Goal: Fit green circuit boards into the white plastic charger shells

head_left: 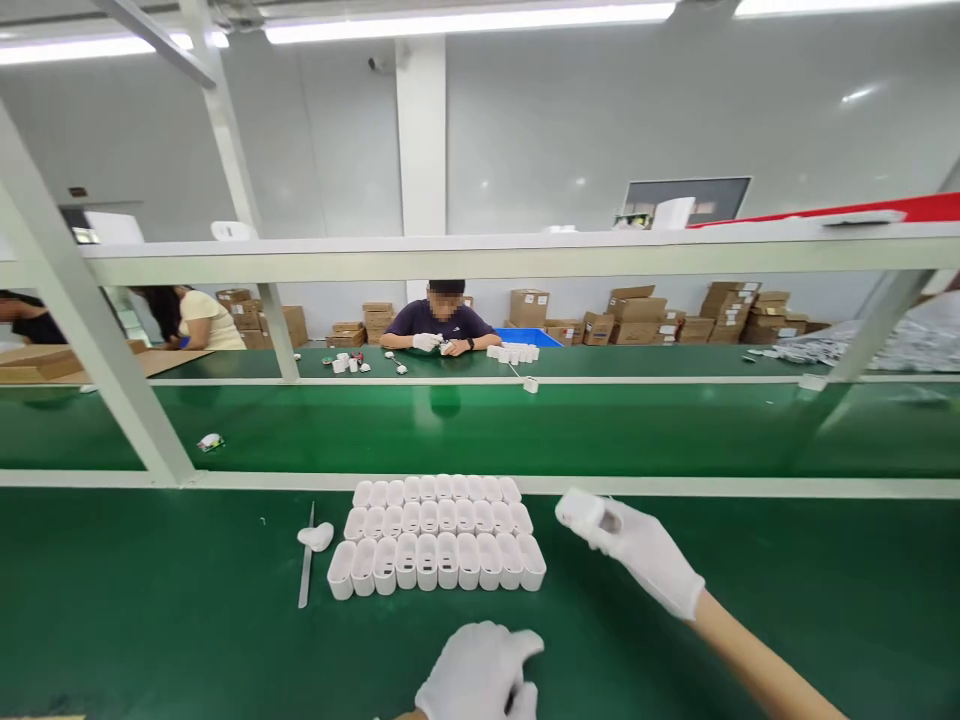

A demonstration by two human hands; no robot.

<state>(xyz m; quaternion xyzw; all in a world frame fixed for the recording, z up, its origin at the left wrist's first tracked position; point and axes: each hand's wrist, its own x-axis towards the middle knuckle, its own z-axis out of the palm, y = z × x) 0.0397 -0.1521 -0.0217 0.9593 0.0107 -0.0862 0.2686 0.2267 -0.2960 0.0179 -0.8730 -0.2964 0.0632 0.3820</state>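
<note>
the right hand (637, 548), gloved in white, is closed round a small white plastic housing (581, 511), holding it raised just right of the block of white housings (437, 536) that stands in three rows on the green table (187, 620), near the middle of its far edge. the grip looks to be at one end only, the piece jutting out past the fingertips, so a slip in the smooth glove seems likely to drop it onto the rows and knock several over, since they stand close together and touching.

the left hand (480, 675), also gloved, is loosely curled near the table's near edge, holding nothing that can be seen; whether something small lies under the fingers cannot be told.

left of the block lie a thin metal strip (307, 560) and a white cap-like piece (316, 537), touching each other; a sweeping left hand could push them off line.

beyond the rail, across a second green surface, another person (441, 322) works with gloved hands at similar white parts, with cardboard boxes (645, 315) stacked behind.
</note>
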